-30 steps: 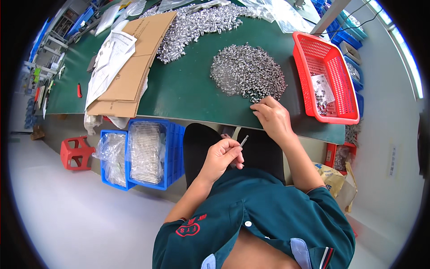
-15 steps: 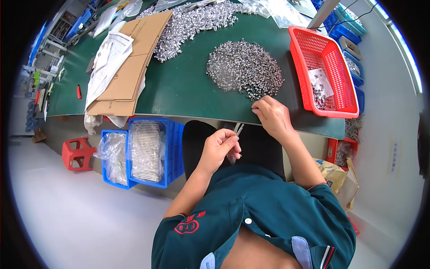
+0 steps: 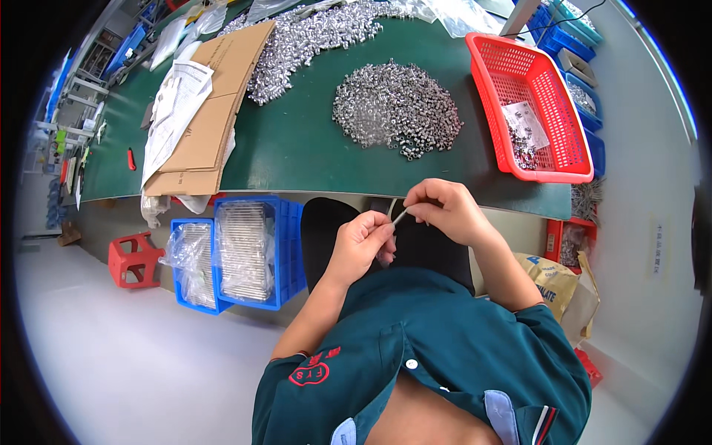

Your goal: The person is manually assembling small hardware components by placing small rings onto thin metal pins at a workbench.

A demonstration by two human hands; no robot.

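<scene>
My left hand (image 3: 363,243) pinches a thin, pale metal rod (image 3: 400,217), which slants up to the right just in front of the table edge. At the rod's upper end my right hand (image 3: 449,213) is closed, thumb and fingertips pressed together. Whatever sits between those fingertips is too small and covered to make out. Beyond my right hand, a round heap of small silver ring-like metal parts (image 3: 432,111) lies on the green table (image 3: 297,156).
A red perforated basket (image 3: 495,141) holding some metal parts and a paper slip stands right of the heap. Further back spreads a second metal-part pile (image 3: 315,52). Flattened cardboard (image 3: 211,122) with papers lies left. Below stand blue crates (image 3: 289,259) and a red stool (image 3: 135,259).
My right hand has come back from the near edge of the heap to the rod's end. The left hand still holds the rod in about the same place.
</scene>
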